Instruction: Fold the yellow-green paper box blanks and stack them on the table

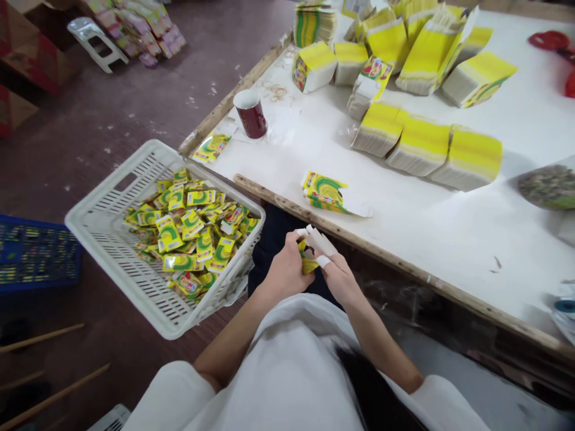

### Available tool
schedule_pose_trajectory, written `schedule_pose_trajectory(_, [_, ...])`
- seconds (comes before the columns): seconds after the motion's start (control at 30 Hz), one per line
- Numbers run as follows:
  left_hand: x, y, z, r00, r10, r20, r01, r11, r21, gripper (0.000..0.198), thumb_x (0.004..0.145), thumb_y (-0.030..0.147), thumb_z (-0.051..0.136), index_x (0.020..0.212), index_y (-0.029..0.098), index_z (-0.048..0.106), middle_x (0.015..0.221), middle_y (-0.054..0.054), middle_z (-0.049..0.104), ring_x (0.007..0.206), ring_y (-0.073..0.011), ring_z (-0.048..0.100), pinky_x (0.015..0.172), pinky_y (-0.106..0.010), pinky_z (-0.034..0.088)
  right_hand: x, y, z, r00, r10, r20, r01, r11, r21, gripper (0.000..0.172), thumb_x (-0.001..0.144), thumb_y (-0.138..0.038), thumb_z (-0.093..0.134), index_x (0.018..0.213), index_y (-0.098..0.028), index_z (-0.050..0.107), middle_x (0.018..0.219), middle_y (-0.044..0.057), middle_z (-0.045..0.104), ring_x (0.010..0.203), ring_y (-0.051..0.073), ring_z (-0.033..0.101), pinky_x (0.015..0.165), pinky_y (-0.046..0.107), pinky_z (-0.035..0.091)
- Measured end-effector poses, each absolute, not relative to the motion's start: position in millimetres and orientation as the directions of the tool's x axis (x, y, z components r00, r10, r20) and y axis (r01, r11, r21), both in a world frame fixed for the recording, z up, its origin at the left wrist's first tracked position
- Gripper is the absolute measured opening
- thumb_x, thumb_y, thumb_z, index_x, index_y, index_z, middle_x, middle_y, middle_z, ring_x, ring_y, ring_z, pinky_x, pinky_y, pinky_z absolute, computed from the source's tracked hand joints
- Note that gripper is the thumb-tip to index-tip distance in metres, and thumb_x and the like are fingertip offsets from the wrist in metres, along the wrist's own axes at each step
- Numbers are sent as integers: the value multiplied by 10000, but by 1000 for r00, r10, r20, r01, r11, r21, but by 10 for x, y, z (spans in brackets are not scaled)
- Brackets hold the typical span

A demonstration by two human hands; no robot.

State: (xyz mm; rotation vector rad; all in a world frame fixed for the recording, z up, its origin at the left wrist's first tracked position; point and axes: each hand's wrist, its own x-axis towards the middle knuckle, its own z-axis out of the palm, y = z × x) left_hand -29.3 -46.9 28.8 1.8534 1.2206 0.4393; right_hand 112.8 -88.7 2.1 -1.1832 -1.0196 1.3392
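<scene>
Between my hands, just off the table's front edge, is a small yellow and green carton point(309, 263), partly covered by my fingers. My left hand point(286, 267) is closed round its left side. At its right side, my right hand point(338, 272) grips the carton, with white wraps on some fingertips. On the table just beyond lie a few flattened yellow cartons point(327, 190), with a white flap sticking out to the right. To my left, a white plastic basket point(103, 236) holds many filled-looking yellow cartons point(193, 218) in a loose heap.
Stacks of flat yellow cartons point(420, 140) stand across the white table point(404, 233). A maroon mug point(251, 115) is near its left edge, by rubber bands point(275, 91). Red-handled scissors point(548, 41) lie far right. A blue crate point(38, 251) and white stool point(96, 45) are on the floor.
</scene>
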Motion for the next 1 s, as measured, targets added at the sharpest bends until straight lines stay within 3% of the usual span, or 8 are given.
schedule_pose_trajectory(0.07, [-288,-486,222,443,887,-132,569,-164,806,737,665,141,675,1286,232,290,1068,-61,540,889,-249,627,737,-375,508,1125,-906,56,9,999,-46,-19,-46,-999,531,992,-388,502,1512,-286,464,1550,38,498,1435,253,473,1219,468,362])
schedule_pose_trajectory(0.23, [-276,-453,82,508,855,106,470,-378,798,383,763,158,629,1107,239,480,1098,-86,534,1090,-278,567,901,-416,524,1065,-941,91,-47,981,187,305,192,-933,539,936,-152,508,1454,-294,546,1591,46,438,1447,237,458,1175,403,437])
schedule_pose_trajectory(0.33, [-327,-409,111,445,884,145,525,-389,757,528,713,177,689,1195,203,475,1231,-146,517,1220,-337,517,1020,-510,480,1098,-893,27,40,968,250,329,223,-918,520,943,-109,444,1395,-309,605,1524,48,529,1376,216,545,1135,397,482])
schedule_pose_trajectory(0.43, [-448,-361,217,401,911,95,619,-346,705,589,698,198,736,1230,181,483,1194,-143,581,1156,-338,586,987,-519,505,1203,-836,-46,121,955,271,377,208,-902,450,957,-190,501,1383,-284,613,1475,84,577,1344,240,575,1116,430,500])
schedule_pose_trajectory(0.57, [-571,-302,349,505,859,82,619,-426,660,527,741,277,768,1207,193,536,1131,-109,661,1058,-296,664,928,-433,547,1310,-808,-105,-45,957,286,468,273,-841,365,950,-234,547,1295,-273,659,1527,109,505,1382,266,533,1095,435,513])
schedule_pose_trajectory(0.73, [-568,-258,418,545,830,118,586,-478,655,503,790,375,759,1205,169,563,1100,-118,697,1027,-287,685,914,-413,555,1400,-739,-44,-195,945,263,518,327,-790,308,962,-214,527,1246,-260,637,1473,143,483,1346,270,543,1077,458,513])
schedule_pose_trajectory(0.93, [-634,-178,490,552,834,10,554,-376,743,735,644,274,843,1296,201,511,1109,-66,725,985,-268,713,863,-382,567,1536,-672,145,-315,910,270,420,389,-820,171,977,-305,553,1119,-245,629,1265,126,517,1132,242,621,973,422,558])
schedule_pose_trajectory(1.0, [-634,-171,510,548,836,3,560,-370,741,732,655,292,836,1301,206,504,1102,-65,730,981,-272,715,855,-387,568,1502,-692,148,-325,913,246,416,372,-830,192,974,-320,558,1145,-242,598,1292,137,499,1179,257,595,980,434,553])
